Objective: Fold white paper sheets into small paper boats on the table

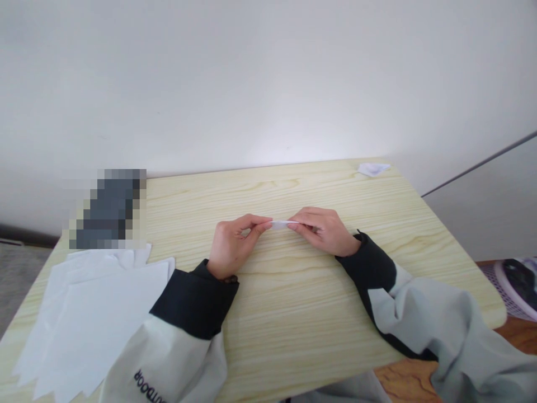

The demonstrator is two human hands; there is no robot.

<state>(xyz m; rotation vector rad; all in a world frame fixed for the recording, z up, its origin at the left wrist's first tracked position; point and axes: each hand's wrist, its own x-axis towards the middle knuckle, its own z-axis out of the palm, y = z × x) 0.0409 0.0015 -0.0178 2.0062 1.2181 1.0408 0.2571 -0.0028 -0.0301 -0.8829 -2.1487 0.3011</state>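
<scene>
A small folded piece of white paper (280,225) is pinched between my two hands, a little above or on the middle of the table; the exact height is hard to tell. My left hand (237,243) grips its left end between thumb and fingers. At the right end, my right hand (321,228) closes on it in the same way. Only the short middle stretch of the paper shows, since the fingertips cover both ends.
Several loose white paper sheets (109,308) lie overlapping on the table's left side. Behind them is a dark, pixelated object (109,207). A folded white paper (373,169) rests at the far right corner of the wood-grain table (268,313). A pink basket (501,288) stands beyond the right edge.
</scene>
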